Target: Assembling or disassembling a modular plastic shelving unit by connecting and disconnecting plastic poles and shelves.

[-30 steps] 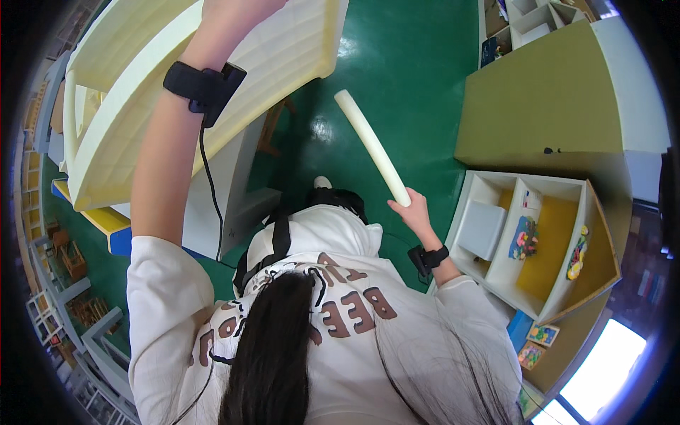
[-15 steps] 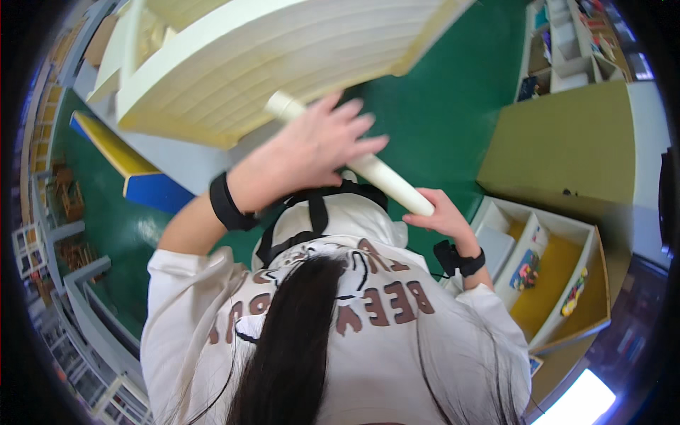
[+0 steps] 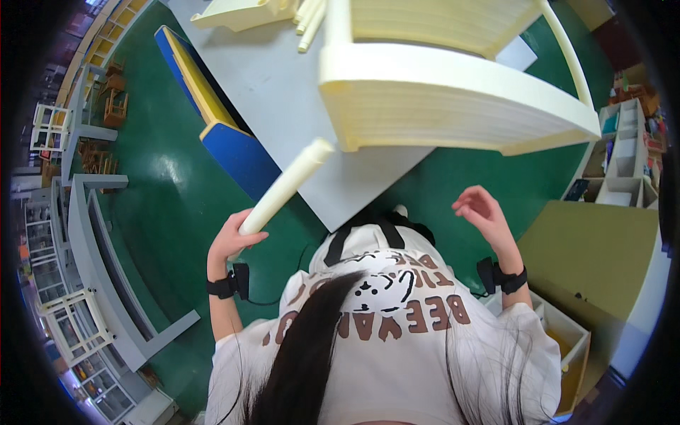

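Observation:
My left hand [image 3: 237, 241] grips the lower end of a cream cylindrical rod [image 3: 287, 185], which slants up toward the grey table [image 3: 283, 78]. My right hand [image 3: 482, 212] is raised with its fingers apart and nothing in it, just below the edge of a cream slatted chair part [image 3: 453, 99] lying on the table. Both wrists wear black bands. My white printed shirt and dark hair fill the lower middle of the view.
More cream rods [image 3: 312, 18] and another cream piece lie at the table's far end. A blue and yellow board [image 3: 212, 106] leans by the table's left side. Grey shelving [image 3: 99, 234] stands on the left, an olive cabinet [image 3: 595, 248] and white cubby shelves [image 3: 623, 142] on the right, over green floor.
The rod has passed from my right hand to my left hand. My left arm came off the chair part, and my right hand now hangs free.

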The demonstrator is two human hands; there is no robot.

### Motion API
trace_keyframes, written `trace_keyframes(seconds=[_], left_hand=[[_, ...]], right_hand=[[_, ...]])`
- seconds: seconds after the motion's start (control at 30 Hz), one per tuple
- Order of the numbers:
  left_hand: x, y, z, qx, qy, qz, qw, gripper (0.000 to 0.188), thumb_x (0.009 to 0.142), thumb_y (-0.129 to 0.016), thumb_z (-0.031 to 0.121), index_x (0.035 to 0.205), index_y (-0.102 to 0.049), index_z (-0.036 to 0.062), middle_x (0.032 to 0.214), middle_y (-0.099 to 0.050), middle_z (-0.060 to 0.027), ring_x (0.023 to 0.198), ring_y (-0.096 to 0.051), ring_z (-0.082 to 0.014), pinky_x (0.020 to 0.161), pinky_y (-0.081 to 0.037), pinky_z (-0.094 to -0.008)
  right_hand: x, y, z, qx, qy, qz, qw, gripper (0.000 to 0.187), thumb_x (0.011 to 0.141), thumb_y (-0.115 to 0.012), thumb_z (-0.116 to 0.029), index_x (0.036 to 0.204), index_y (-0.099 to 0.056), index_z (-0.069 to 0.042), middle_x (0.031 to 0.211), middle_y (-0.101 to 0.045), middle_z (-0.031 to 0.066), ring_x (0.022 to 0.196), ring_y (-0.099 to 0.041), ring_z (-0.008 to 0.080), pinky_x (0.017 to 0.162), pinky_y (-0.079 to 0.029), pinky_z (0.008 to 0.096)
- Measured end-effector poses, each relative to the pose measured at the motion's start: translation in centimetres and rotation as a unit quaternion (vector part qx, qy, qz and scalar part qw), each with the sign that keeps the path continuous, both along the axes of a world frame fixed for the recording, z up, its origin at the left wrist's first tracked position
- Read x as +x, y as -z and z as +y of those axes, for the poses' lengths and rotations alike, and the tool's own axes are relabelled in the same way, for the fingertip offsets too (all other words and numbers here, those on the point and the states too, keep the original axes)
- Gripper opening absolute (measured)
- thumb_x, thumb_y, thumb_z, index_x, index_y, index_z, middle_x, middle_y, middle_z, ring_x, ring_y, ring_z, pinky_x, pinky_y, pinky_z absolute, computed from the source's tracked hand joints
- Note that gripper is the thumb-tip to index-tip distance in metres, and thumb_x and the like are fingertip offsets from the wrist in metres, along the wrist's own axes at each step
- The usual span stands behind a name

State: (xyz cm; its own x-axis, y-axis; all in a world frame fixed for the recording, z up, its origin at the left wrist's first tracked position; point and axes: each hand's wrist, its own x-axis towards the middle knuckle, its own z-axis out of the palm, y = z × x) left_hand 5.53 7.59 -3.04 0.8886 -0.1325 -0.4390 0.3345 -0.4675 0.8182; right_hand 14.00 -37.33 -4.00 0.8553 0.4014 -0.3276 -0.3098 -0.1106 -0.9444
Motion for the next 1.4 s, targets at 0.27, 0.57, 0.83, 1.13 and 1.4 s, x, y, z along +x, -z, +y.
trace_keyframes(seconds=[0.27, 0.57, 0.83, 1.13, 1.4], left_hand=[[4.6, 7.7, 4.2, -0.126, -0.107, -0.092, 0.982, 0.066, 0.068, -0.062, 0.003, 0.124, -0.028, 0.0041, 0.083, -0.048, -0.0035, 0.072, -0.050, -0.0100, 0.062, -0.045, -0.0250], [23.0, 11.6, 3.2, 0.009, 0.031, -0.085, 0.996, 0.091, 0.060, -0.051, -0.005, 0.134, 0.001, 0.0107, 0.133, -0.021, -0.0165, 0.124, -0.023, -0.0273, 0.100, -0.022, -0.0323], [36.1, 17.3, 1.4, 0.056, 0.062, -0.175, 0.981, 0.074, 0.059, -0.054, 0.001, 0.128, -0.024, 0.0026, 0.117, -0.043, -0.0207, 0.110, -0.042, -0.0298, 0.092, -0.034, -0.0316], [43.9, 25.6, 2.1, 0.198, -0.012, -0.313, 0.929, 0.054, 0.061, -0.068, 0.018, 0.108, -0.047, 0.0014, 0.100, -0.056, -0.0198, 0.091, -0.055, -0.0329, 0.078, -0.043, -0.0375], [43.3, 25.3, 6.0, 0.342, -0.048, -0.378, 0.859, 0.042, 0.066, -0.065, 0.018, 0.103, -0.052, 0.0031, 0.088, -0.055, -0.0180, 0.088, -0.049, -0.0357, 0.076, -0.040, -0.0399]], right_hand=[[-0.1, 0.6, 4.5, -0.121, -0.099, -0.002, 0.988, 0.013, 0.077, -0.058, -0.012, 0.082, -0.050, -0.003, 0.072, -0.053, -0.0008, 0.066, -0.049, 0.0054, 0.061, -0.040, 0.0199], [-2.3, 1.3, 5.0, -0.184, -0.034, 0.005, 0.982, 0.014, 0.075, -0.059, -0.013, 0.081, -0.051, -0.003, 0.069, -0.054, -0.0001, 0.064, -0.048, 0.0058, 0.059, -0.041, 0.0200], [-8.4, 1.5, 5.7, -0.174, 0.069, 0.081, 0.979, 0.016, 0.075, -0.059, -0.014, 0.082, -0.051, -0.001, 0.072, -0.054, 0.0012, 0.062, -0.048, 0.0056, 0.058, -0.041, 0.0198], [-13.6, 0.9, 4.4, -0.157, 0.239, 0.124, 0.950, 0.014, 0.076, -0.059, -0.012, 0.081, -0.051, -0.002, 0.073, -0.054, 0.0006, 0.064, -0.050, 0.0058, 0.058, -0.041, 0.0193], [-13.8, 0.2, 3.5, -0.150, 0.246, 0.099, 0.953, 0.014, 0.076, -0.059, -0.011, 0.082, -0.050, -0.002, 0.074, -0.054, 0.0011, 0.066, -0.051, 0.0069, 0.060, -0.042, 0.0199]])
